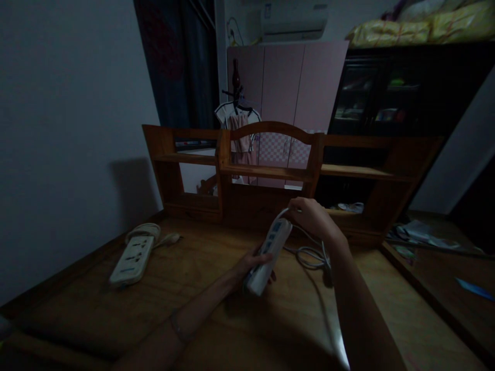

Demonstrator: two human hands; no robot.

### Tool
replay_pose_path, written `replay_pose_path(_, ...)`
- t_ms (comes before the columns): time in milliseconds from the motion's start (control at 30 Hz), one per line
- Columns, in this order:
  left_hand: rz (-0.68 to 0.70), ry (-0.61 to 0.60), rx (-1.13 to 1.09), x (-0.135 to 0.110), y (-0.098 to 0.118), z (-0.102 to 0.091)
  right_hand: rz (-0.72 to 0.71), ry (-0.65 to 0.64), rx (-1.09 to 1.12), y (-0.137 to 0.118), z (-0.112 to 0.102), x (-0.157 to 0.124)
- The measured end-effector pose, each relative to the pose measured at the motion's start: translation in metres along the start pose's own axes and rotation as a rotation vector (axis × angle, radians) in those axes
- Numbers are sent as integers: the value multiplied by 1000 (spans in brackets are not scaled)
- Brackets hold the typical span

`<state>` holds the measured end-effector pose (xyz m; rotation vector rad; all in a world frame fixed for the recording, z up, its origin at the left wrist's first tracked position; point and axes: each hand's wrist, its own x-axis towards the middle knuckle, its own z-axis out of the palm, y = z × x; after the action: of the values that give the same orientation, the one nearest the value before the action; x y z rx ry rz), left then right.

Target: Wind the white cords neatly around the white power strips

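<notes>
White power strip (274, 247): was held tilted above the wooden desk (204, 255)
Left hand (250, 262): was wrapped around the strip's nearer half
Right hand (309, 214): cord (281, 212) was pinched beside the strip's far end

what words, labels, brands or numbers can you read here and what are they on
No text is readable.
Air conditioner: sticker, too small to read.
Resting power strip: bluish patch, too blurred to tell if it bears words.
Held power strip: no legible lettering.
</notes>
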<state>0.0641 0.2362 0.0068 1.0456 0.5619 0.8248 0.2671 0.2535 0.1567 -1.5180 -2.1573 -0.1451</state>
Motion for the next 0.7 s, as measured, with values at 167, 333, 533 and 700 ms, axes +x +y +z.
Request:
replay_pose_path(167, 11, -67, 79, -6, -1, 5, -65, 21, 129, 1, -4, -1)
replay_pose_path(333, 48, -213, 77, -9, 3, 11, -145, -51, 358, 10, -2, -1)
replay_pose_path(533, 38, -259, 64, -12, 9, 15, -97, -109, 558, 16, -4, -1)
replay_pose_path(700, 57, -219, 29, -10, 3, 6, -159, -60, 664, 21, -8, -1)
